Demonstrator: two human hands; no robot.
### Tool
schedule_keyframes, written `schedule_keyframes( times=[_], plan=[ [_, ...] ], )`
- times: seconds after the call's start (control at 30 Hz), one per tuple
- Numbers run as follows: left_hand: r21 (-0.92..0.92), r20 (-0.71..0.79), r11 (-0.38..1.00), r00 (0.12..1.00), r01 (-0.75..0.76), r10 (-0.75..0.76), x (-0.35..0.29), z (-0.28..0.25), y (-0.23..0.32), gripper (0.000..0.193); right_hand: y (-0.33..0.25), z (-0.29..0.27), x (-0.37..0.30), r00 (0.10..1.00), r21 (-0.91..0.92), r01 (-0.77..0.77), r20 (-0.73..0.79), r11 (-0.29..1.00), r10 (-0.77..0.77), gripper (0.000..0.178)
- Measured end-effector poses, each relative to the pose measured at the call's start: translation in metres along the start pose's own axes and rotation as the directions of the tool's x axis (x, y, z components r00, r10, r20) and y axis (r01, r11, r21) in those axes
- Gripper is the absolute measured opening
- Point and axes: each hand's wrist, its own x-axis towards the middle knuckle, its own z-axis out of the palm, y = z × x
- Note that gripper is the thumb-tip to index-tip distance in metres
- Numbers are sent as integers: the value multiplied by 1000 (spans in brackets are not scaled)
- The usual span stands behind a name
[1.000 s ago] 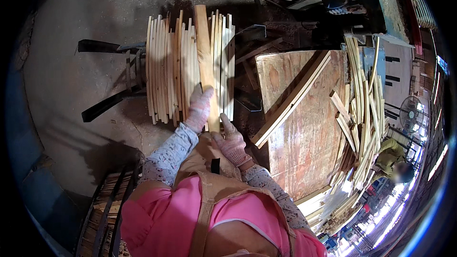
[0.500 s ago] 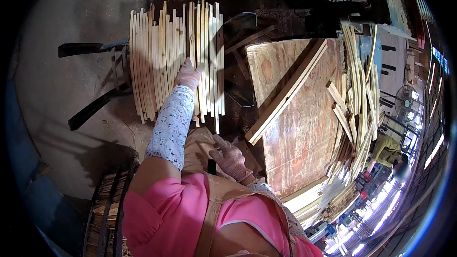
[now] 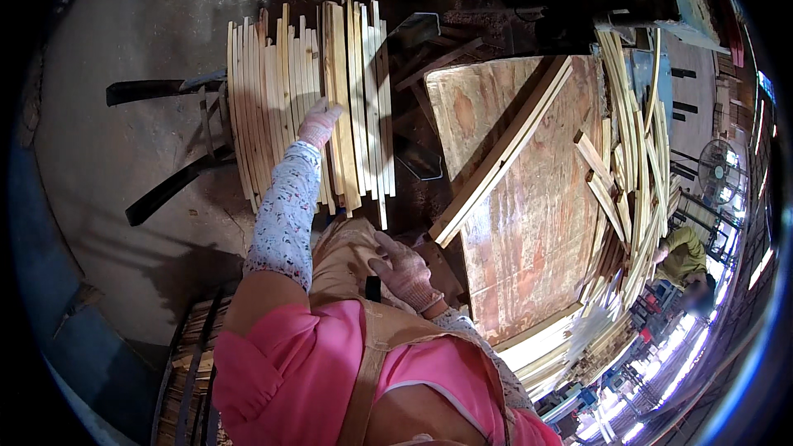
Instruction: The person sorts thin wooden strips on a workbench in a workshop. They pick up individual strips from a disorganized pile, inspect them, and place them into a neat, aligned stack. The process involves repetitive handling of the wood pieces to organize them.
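"Brown plywood dominates the right side. What about the pale row of strips?"

"It lies left of the plywood, strips side by side — probably so that each stays flat and within reach."

"And on the plywood?"

"One long, thick bar, set slantwise. Within the row, toward its right side, lies a wider strip."

"How are the hands?"

"The gloved left hand reaches across the row, fingers at the wider strip, perhaps steadying it; whether they pinch it cannot be told. The gloved right hand hangs near the lap, fingers loosely spread, nothing visible in it."

"Any room for moving?"

"A dark gap parts row from plywood. The bar's lower end overhangs the plywood's left edge — an elbow could catch it. The row's ragged near ends stop close to the person's lap."
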Motion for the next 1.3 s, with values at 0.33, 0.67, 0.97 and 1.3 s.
schedule_keyframes(
  times=[0.33,0.67,0.97,1.3],
  plan=[
    [-174,-42,984,999,-39,32,7,-25,20,87,16,-1,-4,999,-31,-10,-52,999,9,60],
    [198,-128,974,983,-108,135,-23,8,74,80,23,-3,-2,997,-4,-41,-60,999,41,60],
    [391,-172,918,974,-71,149,-13,19,37,70,19,-3,-3,998,-4,-35,-50,999,35,61],
    [937,320,-84,740,-338,591,61,2,-25,36,27,-36,-45,960,86,278,-52,957,-274,46]
  ],
)
